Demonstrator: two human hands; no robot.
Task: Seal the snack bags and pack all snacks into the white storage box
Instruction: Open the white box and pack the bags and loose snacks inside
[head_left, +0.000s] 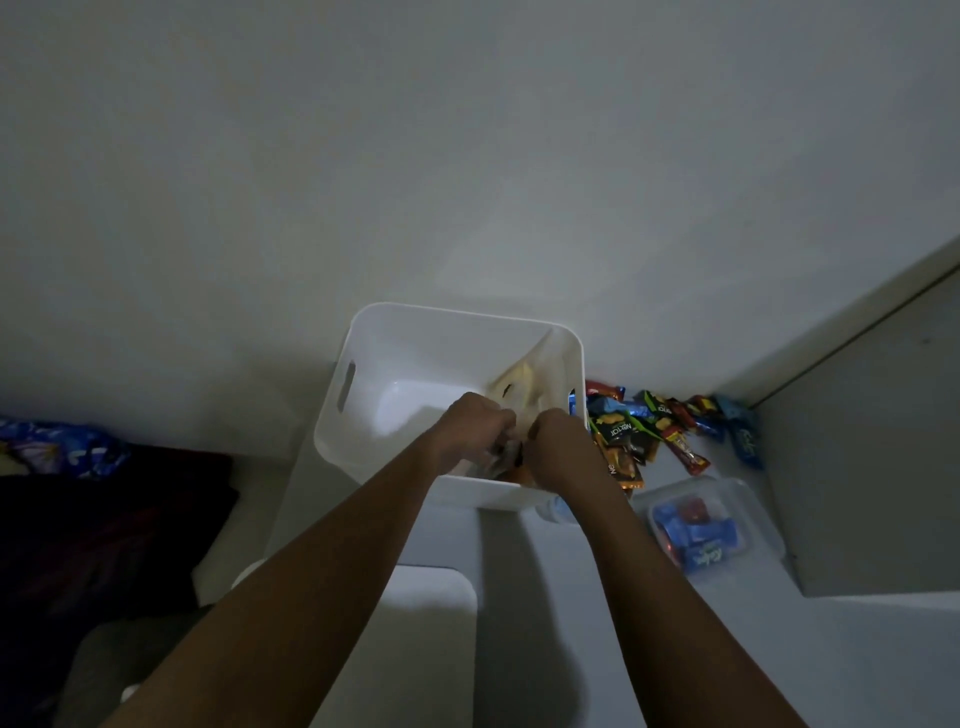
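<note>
**Packing barely begun**

White storage box (332, 415) stood at the table's (519, 623) far edge. Left hand (475, 421) and right hand (558, 441) had fingers curled onto a dark-and-orange snack packet (506, 454) inside its near wall. One pale bag (519, 384) lay inside. Packet pile (649, 421) and clear tub (727, 486), toward the right edge, lay unpacked.

White storage box (395, 358); blue, orange, red snack packets (670, 421).
</note>
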